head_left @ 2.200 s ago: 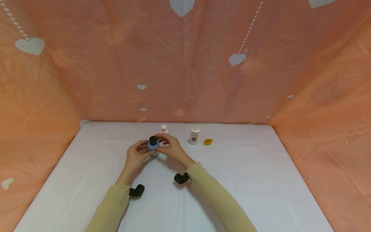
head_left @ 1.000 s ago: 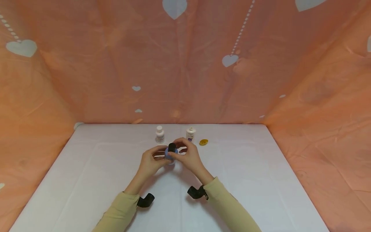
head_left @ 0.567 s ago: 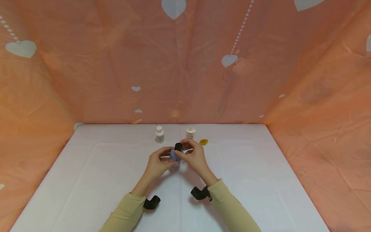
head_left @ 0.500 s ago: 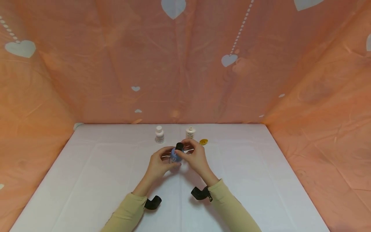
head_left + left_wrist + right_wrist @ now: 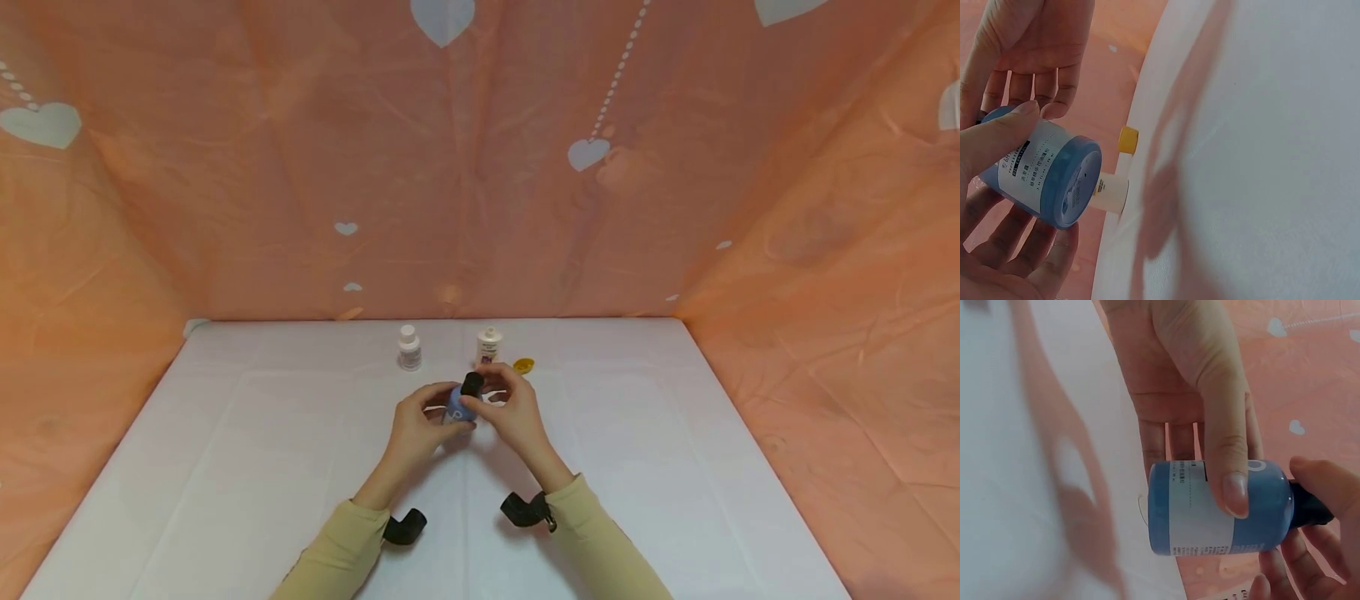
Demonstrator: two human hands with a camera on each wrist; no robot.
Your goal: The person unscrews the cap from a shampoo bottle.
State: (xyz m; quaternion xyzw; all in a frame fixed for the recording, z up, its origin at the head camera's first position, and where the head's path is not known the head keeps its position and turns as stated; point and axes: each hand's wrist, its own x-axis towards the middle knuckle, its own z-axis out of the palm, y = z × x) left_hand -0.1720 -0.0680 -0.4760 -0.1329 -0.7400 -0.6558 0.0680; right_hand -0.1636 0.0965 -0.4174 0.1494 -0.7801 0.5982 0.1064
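A small blue bottle [image 5: 457, 410] with a white label and a black cap [image 5: 472, 383] is held in front of the person, its top leaning right. My left hand [image 5: 416, 425] grips the body, its thumb across the label in the left wrist view. The thumb and fingers of my right hand [image 5: 517, 412] pinch the black cap. In the right wrist view the bottle [image 5: 1210, 537] lies across the picture, the cap [image 5: 1310, 509] partly covered by fingers. Its base faces the camera in the left wrist view, above the white table.
Behind the hands stand a white bottle [image 5: 408, 352] and a cream bottle [image 5: 489, 343], the latter partly hidden by the right hand. A yellow cap [image 5: 523, 365] lies right of it. Patterned orange cloth [image 5: 480, 208] walls in the white table [image 5: 637, 467].
Both hands have moved the blue bottle rightward and nearer the person, away from in front of the white bottle. It has gone from about upright to leaning right.
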